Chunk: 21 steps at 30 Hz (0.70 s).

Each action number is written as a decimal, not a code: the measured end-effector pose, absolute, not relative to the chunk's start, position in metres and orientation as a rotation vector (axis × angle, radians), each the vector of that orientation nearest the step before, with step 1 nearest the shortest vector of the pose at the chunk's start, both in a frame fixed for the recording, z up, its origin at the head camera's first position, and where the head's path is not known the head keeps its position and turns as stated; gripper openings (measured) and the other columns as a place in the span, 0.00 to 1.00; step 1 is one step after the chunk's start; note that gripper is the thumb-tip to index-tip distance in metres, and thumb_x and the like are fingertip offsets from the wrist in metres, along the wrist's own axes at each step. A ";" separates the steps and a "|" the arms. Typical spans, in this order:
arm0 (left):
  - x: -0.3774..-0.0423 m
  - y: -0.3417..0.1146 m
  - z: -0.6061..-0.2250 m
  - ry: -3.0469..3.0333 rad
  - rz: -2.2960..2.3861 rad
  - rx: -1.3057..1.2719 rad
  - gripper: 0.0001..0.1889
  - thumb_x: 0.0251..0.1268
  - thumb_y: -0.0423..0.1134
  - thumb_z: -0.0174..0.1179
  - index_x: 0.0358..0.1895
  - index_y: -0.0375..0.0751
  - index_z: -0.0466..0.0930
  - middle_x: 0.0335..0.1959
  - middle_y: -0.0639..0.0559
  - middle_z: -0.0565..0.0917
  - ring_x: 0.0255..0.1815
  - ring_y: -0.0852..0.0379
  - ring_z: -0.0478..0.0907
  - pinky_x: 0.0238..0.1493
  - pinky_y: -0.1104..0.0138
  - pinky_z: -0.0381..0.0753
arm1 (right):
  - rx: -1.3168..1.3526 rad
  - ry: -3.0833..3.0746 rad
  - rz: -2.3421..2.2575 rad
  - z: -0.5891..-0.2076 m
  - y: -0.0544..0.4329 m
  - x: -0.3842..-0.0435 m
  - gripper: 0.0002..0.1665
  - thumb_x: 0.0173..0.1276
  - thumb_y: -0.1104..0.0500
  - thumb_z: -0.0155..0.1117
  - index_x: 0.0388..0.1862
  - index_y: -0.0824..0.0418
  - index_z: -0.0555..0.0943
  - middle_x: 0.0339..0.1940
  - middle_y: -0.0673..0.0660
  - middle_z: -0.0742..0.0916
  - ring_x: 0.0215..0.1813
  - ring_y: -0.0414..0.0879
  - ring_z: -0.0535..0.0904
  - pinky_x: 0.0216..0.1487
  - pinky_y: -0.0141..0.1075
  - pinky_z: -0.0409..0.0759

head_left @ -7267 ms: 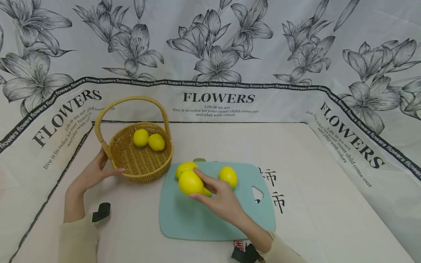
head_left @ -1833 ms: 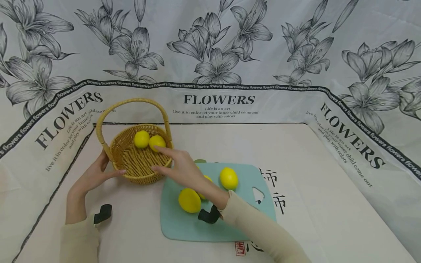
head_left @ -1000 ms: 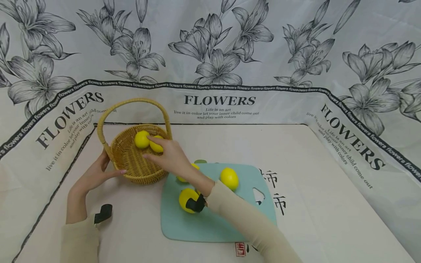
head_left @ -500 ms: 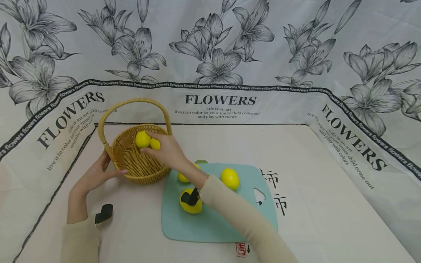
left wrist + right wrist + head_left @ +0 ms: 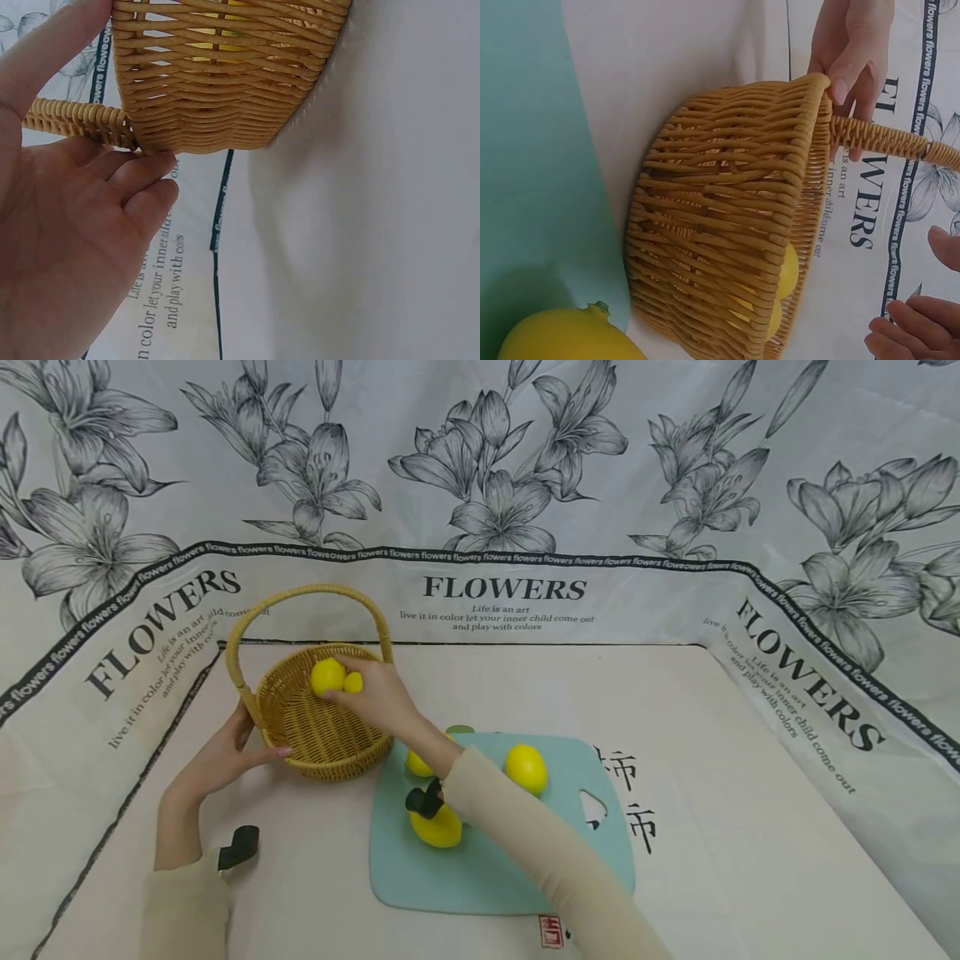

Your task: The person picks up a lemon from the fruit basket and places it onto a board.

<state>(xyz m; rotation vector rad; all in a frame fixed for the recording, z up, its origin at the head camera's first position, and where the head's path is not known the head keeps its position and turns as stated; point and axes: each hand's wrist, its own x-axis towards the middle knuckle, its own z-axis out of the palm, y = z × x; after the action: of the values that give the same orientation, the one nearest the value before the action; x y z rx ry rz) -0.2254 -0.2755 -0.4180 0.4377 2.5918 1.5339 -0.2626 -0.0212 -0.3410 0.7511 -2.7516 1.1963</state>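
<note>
My left hand (image 5: pixel 213 756) grips the wicker basket (image 5: pixel 326 768) at its left rim, thumb over the edge and fingers behind, by the handle's foot. Inside the basket, two lemons lie side by side, a left lemon (image 5: pixel 327 677) and a right lemon (image 5: pixel 353 682), the latter mostly covered by my right hand (image 5: pixel 382 697). That hand reaches over the basket, thumb and fingers spread on either side of the left lemon as the head camera sees it. In the right wrist view, the fingers (image 5: pixel 911 330) hover above the rim, apart from both lemons, with nothing between them.
A light blue cutting board (image 5: pixel 502 881) lies right of the basket. It bears a front lemon (image 5: pixel 437 828), a back lemon (image 5: pixel 417 764) and a right-hand lemon (image 5: pixel 526 769); my right sleeve (image 5: pixel 540 843) passes over it. A flower-printed cloth (image 5: pixel 495 510) rises behind.
Earlier my right hand held a lemon over the board; that lemon now lies there. The hand has moved left and deeper over the basket, around the left lemon. My left hand stays put.
</note>
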 end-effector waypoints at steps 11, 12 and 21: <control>-0.226 -0.277 -0.420 2.589 1.558 0.462 0.59 0.58 0.37 0.68 0.76 0.64 0.25 0.79 0.49 0.33 0.76 0.36 0.34 0.69 0.35 0.40 | 0.678 -2.807 1.174 -0.352 -0.025 -0.282 0.34 0.65 0.50 0.68 0.66 0.61 0.73 0.64 0.55 0.78 0.53 0.42 0.76 0.57 0.28 0.73; -0.227 -0.277 -0.420 2.590 1.554 0.459 0.59 0.59 0.37 0.68 0.76 0.64 0.25 0.79 0.49 0.32 0.76 0.36 0.34 0.69 0.35 0.40 | 0.680 -2.809 1.180 -0.353 -0.025 -0.284 0.33 0.65 0.51 0.68 0.67 0.61 0.73 0.65 0.55 0.78 0.57 0.43 0.76 0.59 0.30 0.73; -0.227 -0.278 -0.419 2.592 1.527 0.429 0.60 0.58 0.39 0.69 0.75 0.64 0.24 0.78 0.50 0.31 0.76 0.36 0.35 0.69 0.36 0.41 | 0.636 -2.851 1.235 -0.363 -0.031 -0.298 0.33 0.66 0.53 0.67 0.67 0.64 0.72 0.65 0.58 0.77 0.56 0.46 0.78 0.56 0.31 0.75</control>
<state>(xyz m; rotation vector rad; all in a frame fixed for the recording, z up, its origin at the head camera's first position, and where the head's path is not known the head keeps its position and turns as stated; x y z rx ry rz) -0.2267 -0.2775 -0.4195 0.4292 2.5923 1.5270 -0.2979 -0.0309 -0.3634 0.6359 -2.8507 1.2349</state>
